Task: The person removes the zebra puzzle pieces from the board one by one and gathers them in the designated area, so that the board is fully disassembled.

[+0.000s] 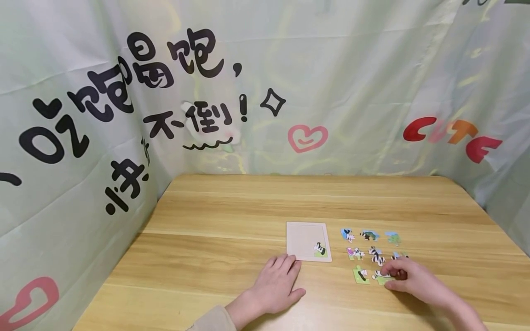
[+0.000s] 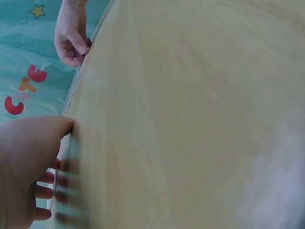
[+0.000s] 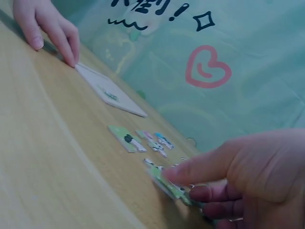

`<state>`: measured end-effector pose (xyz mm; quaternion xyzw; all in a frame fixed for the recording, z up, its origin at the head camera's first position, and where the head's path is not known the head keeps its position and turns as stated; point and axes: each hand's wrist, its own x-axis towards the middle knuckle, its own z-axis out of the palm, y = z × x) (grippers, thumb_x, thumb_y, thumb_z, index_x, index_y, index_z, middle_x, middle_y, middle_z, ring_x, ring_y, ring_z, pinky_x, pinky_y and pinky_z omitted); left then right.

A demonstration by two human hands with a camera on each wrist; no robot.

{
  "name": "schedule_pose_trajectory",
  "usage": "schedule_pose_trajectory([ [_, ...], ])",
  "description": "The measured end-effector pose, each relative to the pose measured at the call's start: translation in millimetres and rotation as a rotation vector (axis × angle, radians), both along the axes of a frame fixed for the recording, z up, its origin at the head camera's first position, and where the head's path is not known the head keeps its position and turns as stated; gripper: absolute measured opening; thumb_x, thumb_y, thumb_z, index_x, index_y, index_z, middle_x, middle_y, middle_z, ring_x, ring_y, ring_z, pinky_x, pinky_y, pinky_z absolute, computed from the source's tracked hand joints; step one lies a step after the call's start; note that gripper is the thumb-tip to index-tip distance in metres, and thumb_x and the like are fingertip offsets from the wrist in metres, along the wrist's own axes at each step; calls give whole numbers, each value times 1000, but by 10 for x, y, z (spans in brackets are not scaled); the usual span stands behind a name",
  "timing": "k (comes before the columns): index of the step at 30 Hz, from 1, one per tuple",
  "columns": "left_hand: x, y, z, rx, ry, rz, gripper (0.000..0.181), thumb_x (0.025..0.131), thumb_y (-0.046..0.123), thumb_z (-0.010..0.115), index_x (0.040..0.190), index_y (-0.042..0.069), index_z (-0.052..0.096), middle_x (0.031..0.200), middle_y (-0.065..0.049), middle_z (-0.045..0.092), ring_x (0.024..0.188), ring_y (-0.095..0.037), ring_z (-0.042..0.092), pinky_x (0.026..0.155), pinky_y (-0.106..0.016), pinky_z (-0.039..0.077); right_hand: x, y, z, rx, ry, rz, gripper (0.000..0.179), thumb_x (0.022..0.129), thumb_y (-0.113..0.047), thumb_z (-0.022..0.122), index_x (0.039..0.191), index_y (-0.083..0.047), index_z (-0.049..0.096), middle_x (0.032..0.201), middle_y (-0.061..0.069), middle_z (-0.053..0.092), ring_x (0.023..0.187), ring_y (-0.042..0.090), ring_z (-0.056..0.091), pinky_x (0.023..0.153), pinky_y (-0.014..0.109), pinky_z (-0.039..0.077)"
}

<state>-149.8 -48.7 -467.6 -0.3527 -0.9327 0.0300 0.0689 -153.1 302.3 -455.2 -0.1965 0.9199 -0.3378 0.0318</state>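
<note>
A square puzzle tray lies on the table, with one zebra-printed piece in its lower right corner. My left hand rests on the table with fingers spread, its fingertips at the tray's near edge. To the tray's right, several loose puzzle pieces lie in rough rows, among them a green corner piece and a striped zebra piece. My right hand pinches a green-edged puzzle piece from the nearest row between thumb and fingers. That piece looks tilted in the right wrist view; the fingers partly hide it.
The wooden table stretches out on both sides of the tray. A pale printed curtain hangs behind it and along both sides. Blue-topped pieces lie in the farthest row.
</note>
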Motion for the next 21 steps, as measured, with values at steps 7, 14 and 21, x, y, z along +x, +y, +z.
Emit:
schedule_pose_trajectory([
  [7,-12,4,-10,-1,4,-2,62,93,55,38,134,10,46,133,-5,43,124,-21,38,100,-38,32,-79,-129,177,-42,103,-132,18,82,-15,70,98,-9,65,86,-5,55,76,1,47,63,23,43],
  [14,-18,1,-14,-4,10,-2,63,93,55,37,135,10,46,133,-6,43,124,-22,38,101,-38,31,-352,-526,333,-38,82,-8,25,83,-17,70,104,-5,63,92,-1,59,83,14,53,68,28,48],
  [21,-9,-5,0,-10,7,-1,63,93,55,37,136,10,45,134,-6,43,124,-21,38,101,-38,31,-588,-967,209,-31,-49,36,31,81,-16,71,108,-4,62,98,3,59,89,19,54,76,38,46],
])
